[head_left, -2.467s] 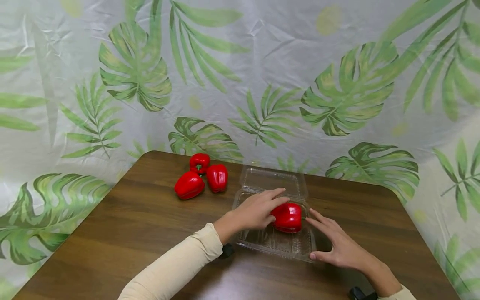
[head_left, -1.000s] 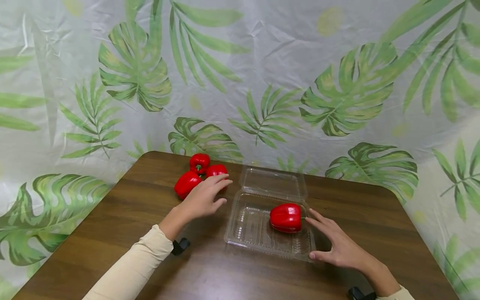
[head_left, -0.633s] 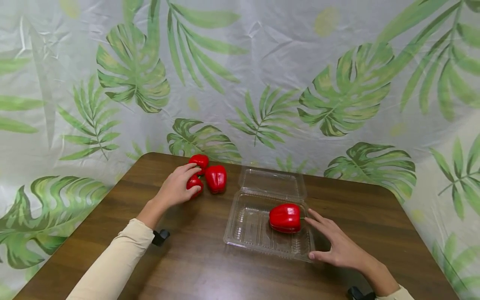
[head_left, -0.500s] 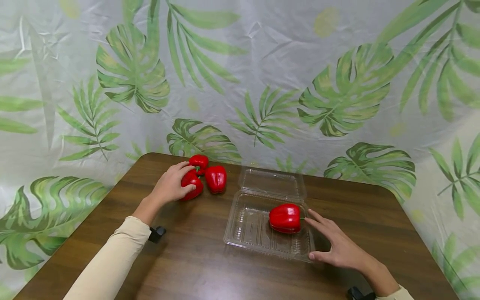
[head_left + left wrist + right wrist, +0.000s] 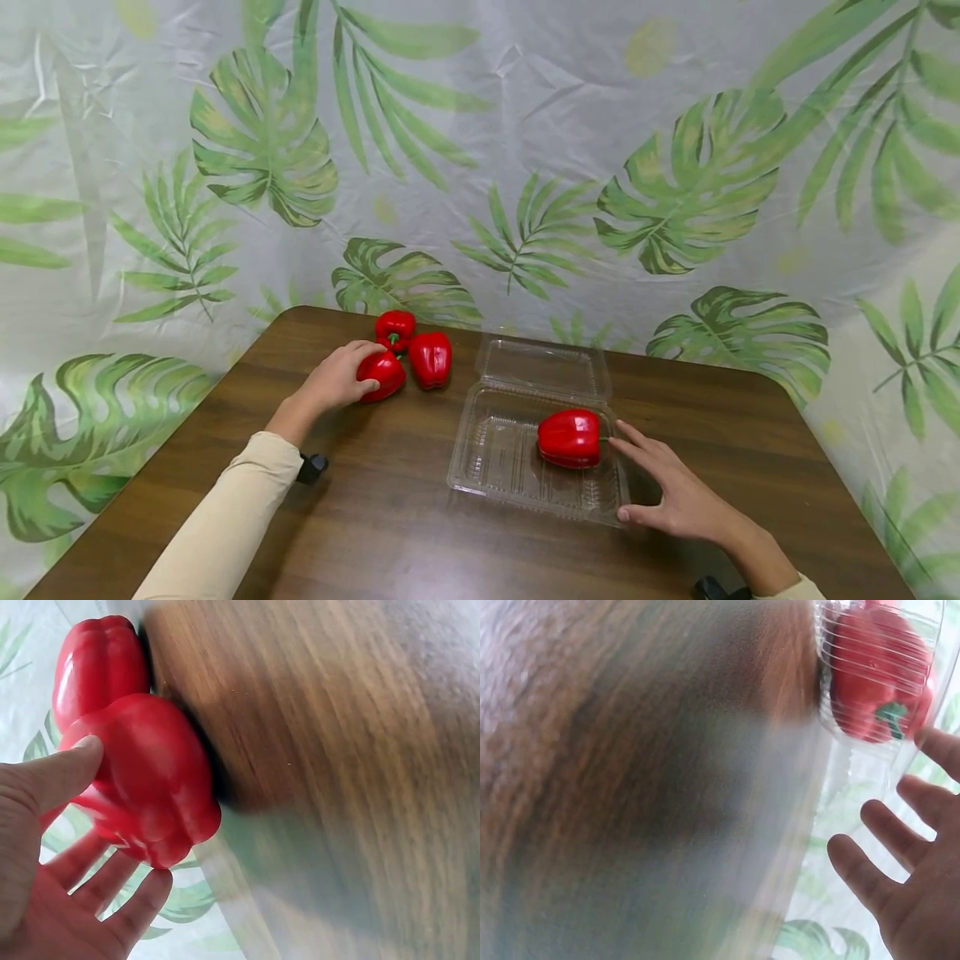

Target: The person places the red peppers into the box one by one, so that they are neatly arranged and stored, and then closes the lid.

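A red bell pepper (image 5: 384,377) lies at the left of a group of three. My left hand (image 5: 335,377) grips it from the left, thumb on the near side and fingers over the far side; in the left wrist view the thumb presses on the glossy pepper (image 5: 154,761). Behind it, two more peppers, a far one (image 5: 395,327) and a right one (image 5: 431,360), sit close by. A clear plastic clamshell container (image 5: 487,458) with its lid folded back holds another pepper (image 5: 569,438). My right hand (image 5: 675,487) rests at the container's right edge, fingers spread, index fingertip near that pepper's green stem.
The brown wooden table (image 5: 390,517) has rounded far corners. The container's lid (image 5: 543,367) lies flat toward the far edge. A leaf-print sheet (image 5: 525,125) hangs right behind the table.
My left hand has moved from the pepper in the container over to the group at the left and settled around the left pepper. The right hand stays at the container's edge.
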Motion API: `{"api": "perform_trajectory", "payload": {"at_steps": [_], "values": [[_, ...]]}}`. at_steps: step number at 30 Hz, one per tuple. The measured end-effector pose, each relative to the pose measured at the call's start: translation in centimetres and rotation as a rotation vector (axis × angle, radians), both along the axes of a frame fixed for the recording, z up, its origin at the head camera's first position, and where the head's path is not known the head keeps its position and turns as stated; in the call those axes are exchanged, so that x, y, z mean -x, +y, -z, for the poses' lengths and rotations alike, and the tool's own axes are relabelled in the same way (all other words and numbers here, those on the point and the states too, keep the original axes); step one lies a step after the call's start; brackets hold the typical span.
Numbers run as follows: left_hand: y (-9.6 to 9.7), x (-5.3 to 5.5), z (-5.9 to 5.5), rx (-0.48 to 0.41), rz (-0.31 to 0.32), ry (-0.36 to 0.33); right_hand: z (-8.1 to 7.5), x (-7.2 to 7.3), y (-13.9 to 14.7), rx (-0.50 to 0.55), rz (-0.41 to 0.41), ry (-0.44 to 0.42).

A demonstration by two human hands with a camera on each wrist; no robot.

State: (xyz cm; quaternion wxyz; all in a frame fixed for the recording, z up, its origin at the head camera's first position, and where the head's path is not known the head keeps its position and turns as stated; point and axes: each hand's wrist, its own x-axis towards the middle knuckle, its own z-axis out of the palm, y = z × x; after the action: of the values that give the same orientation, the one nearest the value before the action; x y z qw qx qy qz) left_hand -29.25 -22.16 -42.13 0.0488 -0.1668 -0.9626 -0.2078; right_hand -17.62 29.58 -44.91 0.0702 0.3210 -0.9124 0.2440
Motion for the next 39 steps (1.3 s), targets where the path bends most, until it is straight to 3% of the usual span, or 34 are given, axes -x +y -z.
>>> {"api": "perform_trajectory", "payload": {"at_steps": [16,25,39], "values": [[0.49,-0.12,-0.01,-0.027,-0.033,-0.052,0.03,-0.16,0.09,-0.005,0.006,-0.004],[0.16,0.04,-0.11,0.037,0.019,-0.038,-0.06,0.03,0.03,-0.003,0.006,0.007],[0.13,-0.29,0.10,0.011,0.019,-0.048,-0.18,-0.04,0.10,-0.003,0.019,-0.025]]}}
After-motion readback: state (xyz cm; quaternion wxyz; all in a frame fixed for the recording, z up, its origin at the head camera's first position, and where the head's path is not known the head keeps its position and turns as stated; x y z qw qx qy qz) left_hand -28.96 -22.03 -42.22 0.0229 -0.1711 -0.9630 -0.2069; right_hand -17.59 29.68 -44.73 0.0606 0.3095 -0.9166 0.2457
